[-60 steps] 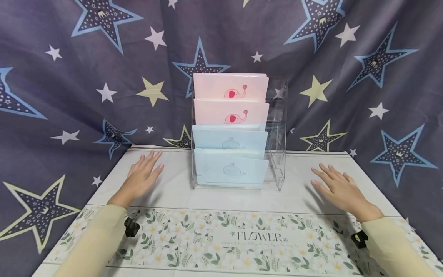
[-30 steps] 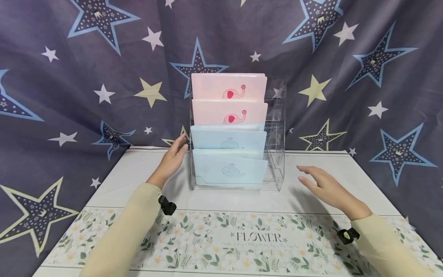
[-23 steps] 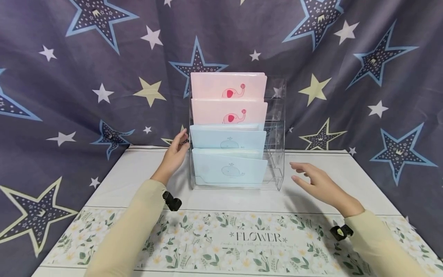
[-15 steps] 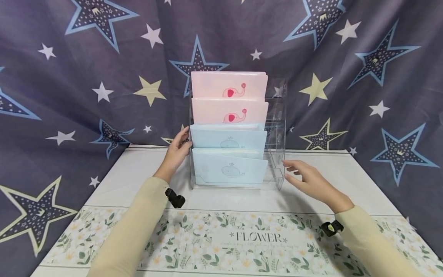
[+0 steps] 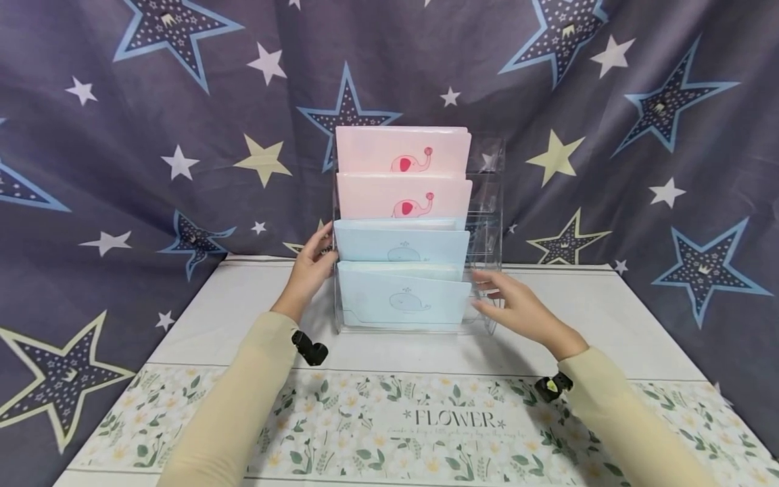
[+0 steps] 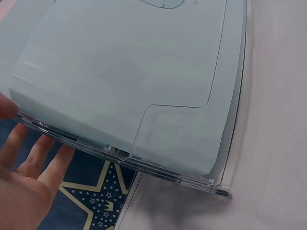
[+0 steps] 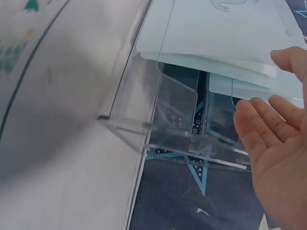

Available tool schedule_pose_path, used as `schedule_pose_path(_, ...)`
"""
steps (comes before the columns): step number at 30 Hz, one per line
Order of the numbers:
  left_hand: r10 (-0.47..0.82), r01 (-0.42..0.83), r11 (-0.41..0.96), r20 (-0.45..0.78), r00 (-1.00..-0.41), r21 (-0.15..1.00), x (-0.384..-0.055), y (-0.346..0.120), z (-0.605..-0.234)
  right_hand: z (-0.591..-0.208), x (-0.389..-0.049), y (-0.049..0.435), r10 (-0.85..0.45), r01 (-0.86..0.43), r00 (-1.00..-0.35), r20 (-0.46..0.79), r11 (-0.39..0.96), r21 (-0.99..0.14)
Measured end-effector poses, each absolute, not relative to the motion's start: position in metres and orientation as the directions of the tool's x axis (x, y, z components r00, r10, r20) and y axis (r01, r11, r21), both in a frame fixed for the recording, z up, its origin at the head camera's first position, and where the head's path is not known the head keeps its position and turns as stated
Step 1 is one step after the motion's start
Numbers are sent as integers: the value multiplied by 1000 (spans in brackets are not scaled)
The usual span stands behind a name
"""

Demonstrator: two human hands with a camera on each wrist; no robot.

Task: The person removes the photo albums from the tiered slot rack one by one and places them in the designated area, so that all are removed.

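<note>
A clear plastic tiered rack [image 5: 491, 237] stands in the middle of the table. Its upper tiers bear pink folders [image 5: 371, 152] with elephant drawings; light-blue folders [image 5: 371, 291] with whale drawings fill the lower ones. My left hand [image 5: 307, 270] holds the rack's left side, thumb [image 6: 5, 108] at the front edge and fingers [image 6: 57, 165] against the outer side. In front of the rack's right part, my right hand [image 5: 517, 308] has its fingertips by the right edge of the lowest blue folder. Its thumb and fingers [image 7: 266, 127] are apart with nothing between them.
A white cloth [image 5: 414, 352] with a floral band and the word FLOWER covers the table. Behind and at both sides hangs a dark star-print curtain [image 5: 389, 40]. A black wrist device [image 5: 309, 348] sits on each sleeve.
My left hand has come right from the table's left side onto the rack's edge. The right hand has moved left, past the rack's right side, to the lowest blue folder. The rack stays put.
</note>
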State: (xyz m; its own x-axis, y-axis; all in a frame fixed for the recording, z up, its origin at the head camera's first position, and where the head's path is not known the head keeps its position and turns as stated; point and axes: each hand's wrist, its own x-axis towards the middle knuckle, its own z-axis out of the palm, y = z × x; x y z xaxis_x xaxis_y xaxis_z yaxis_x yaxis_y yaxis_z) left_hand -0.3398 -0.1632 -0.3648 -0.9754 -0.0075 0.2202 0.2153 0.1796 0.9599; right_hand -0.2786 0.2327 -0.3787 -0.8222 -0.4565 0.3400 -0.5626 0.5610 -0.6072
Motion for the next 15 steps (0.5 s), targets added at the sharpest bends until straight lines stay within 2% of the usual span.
schedule_pose_path(8,-21,223,200,232,-972,954,-343,-164,-369,-378,-290,221,-445,-564,-819,362,515,-645)
schedule_pose_path(15,-3,224,187,228,-974,957,-343,-164,-369,-380,-297,217,-358,-468,-877,319,495,-732)
